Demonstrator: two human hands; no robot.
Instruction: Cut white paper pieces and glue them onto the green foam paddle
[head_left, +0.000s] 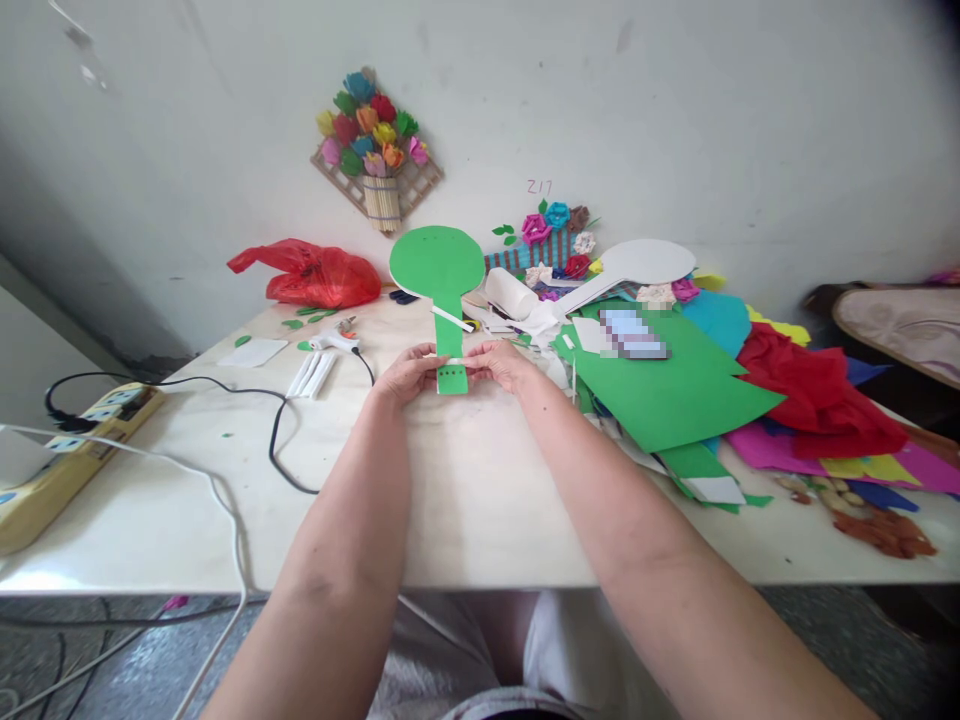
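A green paper cut-out shaped like a paddle, round at the top with a narrow handle, stands upright at the table's middle. Both hands pinch a thin white strip that crosses the handle near its lower end. My left hand grips the strip's left end and my right hand grips its right end, fingers closed. A second white strip lies slanted across the handle higher up. Small dark holes show at the handle's bottom and in the round head.
A glue gun with a black cord, white strips and a power strip lie to the left. A red plastic bag sits at the back. Green and coloured paper sheets pile up on the right, with a white paddle shape and paper flowers.
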